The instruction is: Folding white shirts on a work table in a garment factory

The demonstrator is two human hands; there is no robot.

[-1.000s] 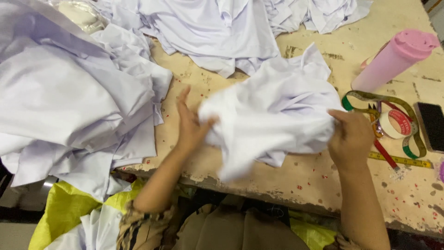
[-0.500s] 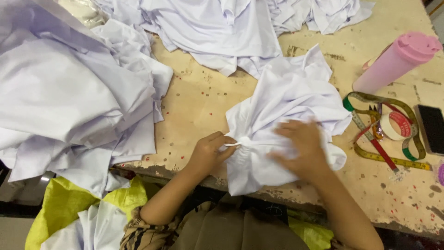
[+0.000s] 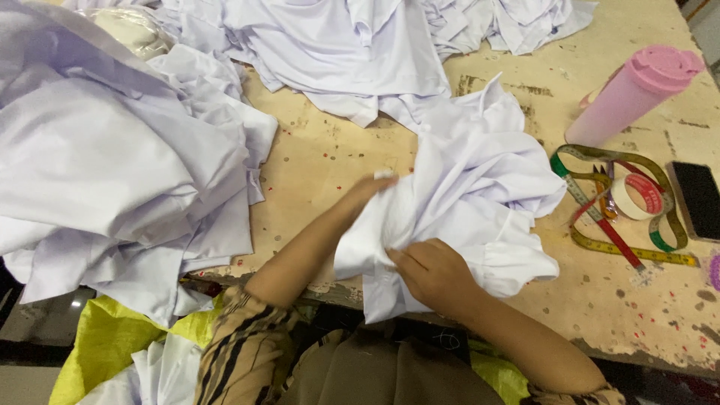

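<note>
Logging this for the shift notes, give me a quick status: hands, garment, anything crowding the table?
Left hand and right hand both gripping the white garment. Garment bunched on the table. Shirt pile left, pink tumbler and measuring tape right.

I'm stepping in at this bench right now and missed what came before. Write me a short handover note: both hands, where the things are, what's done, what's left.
Left hand: gripping a fold of the white garment, fingers partly under the cloth.
Right hand: pinching the same garment's lower edge near the table front.
The garment lies crumpled mid-table, not flat or folded.
Big pile of white garments to the left, more along the far edge.
On the right: pink tumbler, measuring tape, tape roll, dark phone.
Done: one garment pulled apart from the piles.
Left: it looks unfinished; the piles look unsorted.
</note>
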